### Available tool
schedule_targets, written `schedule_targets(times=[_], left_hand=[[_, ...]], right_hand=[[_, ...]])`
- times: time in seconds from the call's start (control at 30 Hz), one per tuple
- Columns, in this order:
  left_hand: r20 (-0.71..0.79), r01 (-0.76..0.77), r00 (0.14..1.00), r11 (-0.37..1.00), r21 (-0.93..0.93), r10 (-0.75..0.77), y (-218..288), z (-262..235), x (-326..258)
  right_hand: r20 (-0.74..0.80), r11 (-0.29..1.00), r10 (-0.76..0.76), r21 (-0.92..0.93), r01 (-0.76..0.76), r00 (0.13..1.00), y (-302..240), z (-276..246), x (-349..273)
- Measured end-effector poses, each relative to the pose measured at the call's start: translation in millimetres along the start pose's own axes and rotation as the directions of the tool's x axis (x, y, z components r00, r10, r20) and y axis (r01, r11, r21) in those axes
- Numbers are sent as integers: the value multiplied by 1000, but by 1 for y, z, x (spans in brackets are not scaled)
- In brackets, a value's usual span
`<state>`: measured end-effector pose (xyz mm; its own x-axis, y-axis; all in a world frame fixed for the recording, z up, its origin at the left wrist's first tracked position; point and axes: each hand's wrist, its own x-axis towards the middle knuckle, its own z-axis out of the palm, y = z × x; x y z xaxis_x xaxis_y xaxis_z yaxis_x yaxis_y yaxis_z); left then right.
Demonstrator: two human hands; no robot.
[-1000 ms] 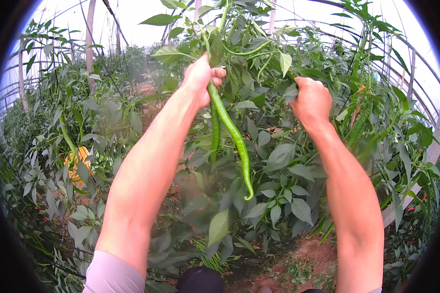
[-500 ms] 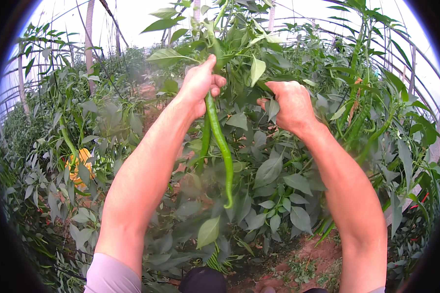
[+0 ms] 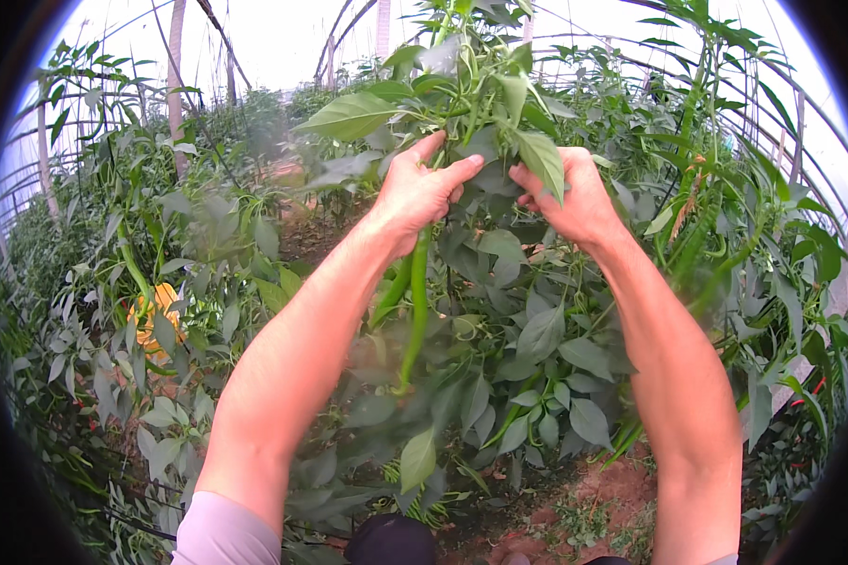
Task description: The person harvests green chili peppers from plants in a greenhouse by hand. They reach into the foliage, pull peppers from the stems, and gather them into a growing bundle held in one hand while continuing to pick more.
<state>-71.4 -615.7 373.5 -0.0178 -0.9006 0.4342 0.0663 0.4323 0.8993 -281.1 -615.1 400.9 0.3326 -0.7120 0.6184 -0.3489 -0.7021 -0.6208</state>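
Note:
My left hand (image 3: 418, 193) is raised into a tall pepper plant (image 3: 499, 282) and holds the top of a long green pepper (image 3: 415, 315) that hangs straight down below the palm. A second, shorter green pepper (image 3: 391, 292) hangs just behind it. My right hand (image 3: 575, 198) is close beside the left at the same height, fingers curled around a leafy stem and partly covered by a drooping leaf (image 3: 542, 160). Both forearms reach up from the lower edge.
Dense pepper plants fill both sides, with more green peppers (image 3: 716, 226) hanging at the right. A yellow-orange object (image 3: 155, 315) shows among leaves at the left. Reddish soil (image 3: 603, 490) lies below. Greenhouse arches and poles (image 3: 174, 75) stand behind.
Both hands have moved closer together and slightly higher in the plant. The long pepper stays in my left hand and now hangs straighter.

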Motion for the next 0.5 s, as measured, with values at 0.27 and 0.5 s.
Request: schedule_targets(times=[0.27, 0.5], left_hand=[[43, -6, 999, 990, -139, 12, 3, -10, 1], [74, 78, 995, 981, -176, -66, 15, -12, 19]], right_hand=[[41, 885, 175, 432, -176, 984, 1, -29, -12], [159, 886, 227, 376, -272, 961, 6, -29, -6]])
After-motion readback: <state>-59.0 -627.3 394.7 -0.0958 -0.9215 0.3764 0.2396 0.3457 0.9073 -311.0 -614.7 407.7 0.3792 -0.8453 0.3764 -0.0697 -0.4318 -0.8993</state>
